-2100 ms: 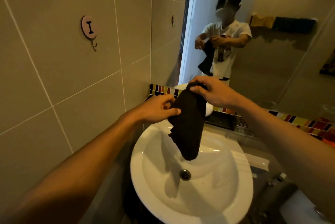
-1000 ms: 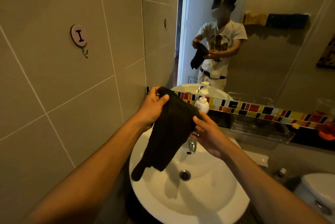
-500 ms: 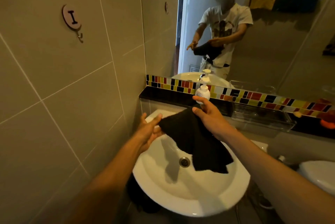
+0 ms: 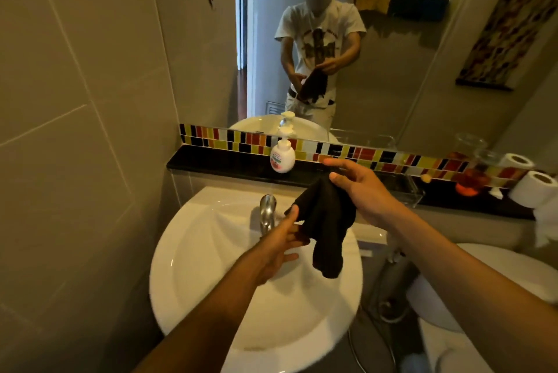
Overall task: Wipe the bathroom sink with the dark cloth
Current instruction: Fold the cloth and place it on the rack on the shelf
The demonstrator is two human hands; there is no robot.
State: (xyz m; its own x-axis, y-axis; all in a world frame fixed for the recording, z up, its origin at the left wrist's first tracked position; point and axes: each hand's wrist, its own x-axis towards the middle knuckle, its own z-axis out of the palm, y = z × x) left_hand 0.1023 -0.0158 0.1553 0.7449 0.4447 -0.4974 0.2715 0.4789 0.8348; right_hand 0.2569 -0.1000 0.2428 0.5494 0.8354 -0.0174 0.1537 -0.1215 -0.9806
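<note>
While both bare forearms reach in from the bottom of the view, the round white ceramic sink (image 4: 193, 282) lies beneath them, its rim nearest the camera and its bowl mostly bare. The left hand (image 4: 279, 247) is held over the bowl with the fingers spread and loosely open; its thumb and fingertips touch the lower left edge of the dark brown cloth (image 4: 324, 227), but whether they pinch it cannot be told. The cloth hangs bunched in the air above the right half of the bowl, its lowest fold dangling clear of the porcelain. The right hand (image 4: 360, 191) holds the cloth's top, thumb pressed against the fabric, while the index finger points away toward the wall and the other fingers stay loosely extended. Just left of the cloth, the curved chrome tap (image 4: 267, 212) rises from the back of the sink. To the right, a white toilet lid (image 4: 498, 273) shows near the frame edge. Behind the tap runs a black stone ledge (image 4: 217, 161), carrying a white pump soap bottle (image 4: 282, 156), a clear plastic tray (image 4: 407, 188) and two white toilet paper rolls (image 4: 531, 185) at the far right. A strip of multicoloured mosaic tiles (image 4: 241, 140) backs the ledge, and above it a wall mirror (image 4: 392, 55) reflects the person holding the cloth.
</note>
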